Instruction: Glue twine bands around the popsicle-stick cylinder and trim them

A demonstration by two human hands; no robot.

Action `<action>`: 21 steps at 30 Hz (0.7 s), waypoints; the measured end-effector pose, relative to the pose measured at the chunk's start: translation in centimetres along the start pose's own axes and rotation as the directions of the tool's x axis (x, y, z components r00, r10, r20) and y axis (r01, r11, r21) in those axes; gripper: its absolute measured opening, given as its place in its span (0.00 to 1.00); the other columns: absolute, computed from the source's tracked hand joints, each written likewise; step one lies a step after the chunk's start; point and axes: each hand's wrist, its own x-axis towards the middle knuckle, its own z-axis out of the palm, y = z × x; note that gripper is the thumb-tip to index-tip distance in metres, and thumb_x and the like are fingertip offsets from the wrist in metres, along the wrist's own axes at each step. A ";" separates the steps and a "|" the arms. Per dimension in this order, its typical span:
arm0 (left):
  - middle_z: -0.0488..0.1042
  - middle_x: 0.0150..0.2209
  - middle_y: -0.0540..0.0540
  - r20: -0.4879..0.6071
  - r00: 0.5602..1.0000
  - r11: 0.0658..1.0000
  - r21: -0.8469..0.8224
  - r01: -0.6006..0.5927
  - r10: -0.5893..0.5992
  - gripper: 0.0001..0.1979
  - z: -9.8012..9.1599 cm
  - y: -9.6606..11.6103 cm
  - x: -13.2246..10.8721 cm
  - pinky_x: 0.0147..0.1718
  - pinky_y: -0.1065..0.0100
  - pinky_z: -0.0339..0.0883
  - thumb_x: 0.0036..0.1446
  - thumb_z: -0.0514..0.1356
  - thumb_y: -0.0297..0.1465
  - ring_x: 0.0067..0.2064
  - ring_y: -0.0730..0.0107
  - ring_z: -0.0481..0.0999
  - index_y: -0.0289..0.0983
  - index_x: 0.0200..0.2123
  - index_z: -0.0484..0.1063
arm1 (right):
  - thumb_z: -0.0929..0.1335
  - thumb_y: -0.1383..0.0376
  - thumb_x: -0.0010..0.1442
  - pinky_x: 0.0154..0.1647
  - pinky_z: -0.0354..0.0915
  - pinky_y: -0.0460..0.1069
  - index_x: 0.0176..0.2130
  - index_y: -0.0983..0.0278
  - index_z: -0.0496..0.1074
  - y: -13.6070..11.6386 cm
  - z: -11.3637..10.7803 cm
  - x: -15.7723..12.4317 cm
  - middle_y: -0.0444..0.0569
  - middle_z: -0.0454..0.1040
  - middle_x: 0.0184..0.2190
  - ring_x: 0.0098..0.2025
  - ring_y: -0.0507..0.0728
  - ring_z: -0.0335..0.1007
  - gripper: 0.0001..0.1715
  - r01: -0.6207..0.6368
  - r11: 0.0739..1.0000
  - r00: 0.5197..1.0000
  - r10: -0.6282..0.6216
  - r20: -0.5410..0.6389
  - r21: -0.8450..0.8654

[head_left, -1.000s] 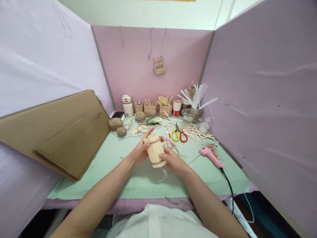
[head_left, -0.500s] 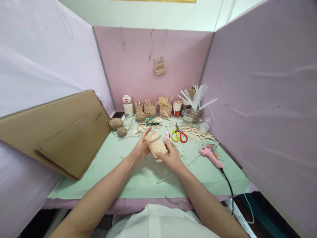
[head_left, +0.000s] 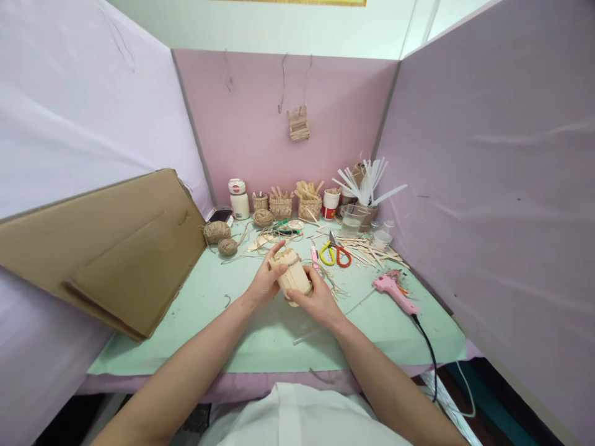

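A small barrel-shaped holder made of pale wooden craft sticks, with twine bands round it, is tilted between both hands above the table. My left hand grips its upper left side, thumb across the front. My right hand is closed round its lower right end, with the thumb on the front. The far side of the holder and some fingertips are hidden. Just beyond it lie a pink cutter and scissors with one yellow and one red handle.
A pink glue gun with a black cord lies at right, near scattered wooden strips. Twine balls, small baskets of sticks and a white bottle stand behind. A cardboard sheet leans at left.
The stick holder has turned slightly in the hands and its twine band sits at a different angle. My left thumb has moved further over its front.
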 end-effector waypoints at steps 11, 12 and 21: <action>0.70 0.55 0.35 0.035 0.999 0.999 -0.007 0.035 -0.035 0.34 -0.4 -0.4 0.3 0.51 0.53 0.64 0.40 0.71 0.42 0.55 0.49 0.69 0.36 0.50 0.69 | 0.72 0.61 0.47 0.42 0.64 0.54 0.45 0.61 0.65 0.0 0.1 -0.1 0.49 0.72 0.43 0.44 0.61 0.67 0.25 0.001 1.000 1.000 -0.001 -0.025 -0.019; 0.71 0.54 0.35 0.037 0.999 0.999 -0.005 0.039 -0.039 0.33 -0.4 -0.4 0.3 0.51 0.53 0.64 0.40 0.71 0.42 0.54 0.49 0.70 0.36 0.49 0.70 | 0.72 0.61 0.47 0.43 0.64 0.55 0.45 0.61 0.65 0.0 0.1 -0.1 0.49 0.71 0.43 0.44 0.61 0.67 0.25 0.001 1.000 1.000 -0.001 -0.021 -0.020; 0.72 0.53 0.32 0.085 0.994 0.996 0.047 0.070 -0.073 0.35 -0.6 -0.3 0.2 0.48 0.54 0.66 0.37 0.71 0.48 0.50 0.49 0.72 0.32 0.47 0.74 | 0.72 0.60 0.47 0.41 0.65 0.54 0.47 0.61 0.63 0.3 0.1 0.0 0.50 0.70 0.45 0.44 0.61 0.67 0.28 0.019 1.000 1.000 -0.019 -0.006 -0.002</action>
